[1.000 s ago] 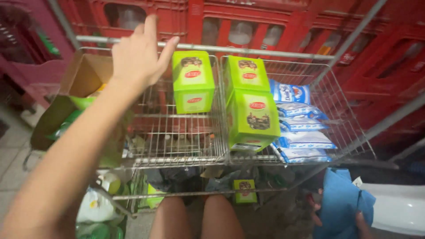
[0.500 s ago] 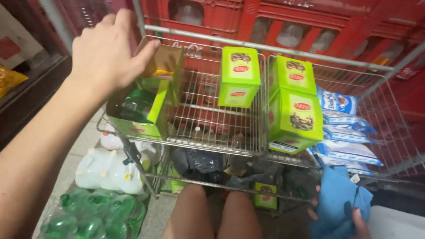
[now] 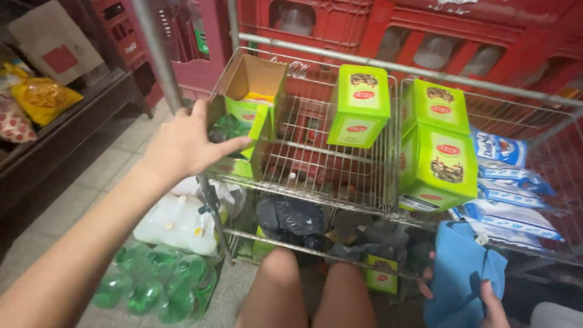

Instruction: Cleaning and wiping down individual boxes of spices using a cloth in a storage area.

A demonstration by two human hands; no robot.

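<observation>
- Head view, left side: the left hand [image 3: 185,143] reaches forward with fingers spread, its palm at the near edge of the opened green carton [image 3: 246,115] that sits on the left end of the wire shelf [image 3: 316,182]; the thumb points at the carton's side, and nothing is gripped in the hand.
- Head view, shelf: a sealed green carton [image 3: 359,106] stands tilted at mid-shelf, apart from the opened one. Two stacked green cartons [image 3: 438,146] stand to its right, touching a pile of blue-and-white packets [image 3: 510,188].
- Head view, lower right: the right hand [image 3: 486,297] holds a blue cloth [image 3: 458,267], fingers closed over its edge.
- Head view, below the shelf: a dark bag [image 3: 290,218] and a small green box [image 3: 381,274] lie on the lower tier.
- Head view, floor: white jugs [image 3: 176,218] and green bottles [image 3: 158,279] rest beside the shelf's left leg.
- Head view, background: red crates [image 3: 425,42] are stacked behind the shelf.
</observation>
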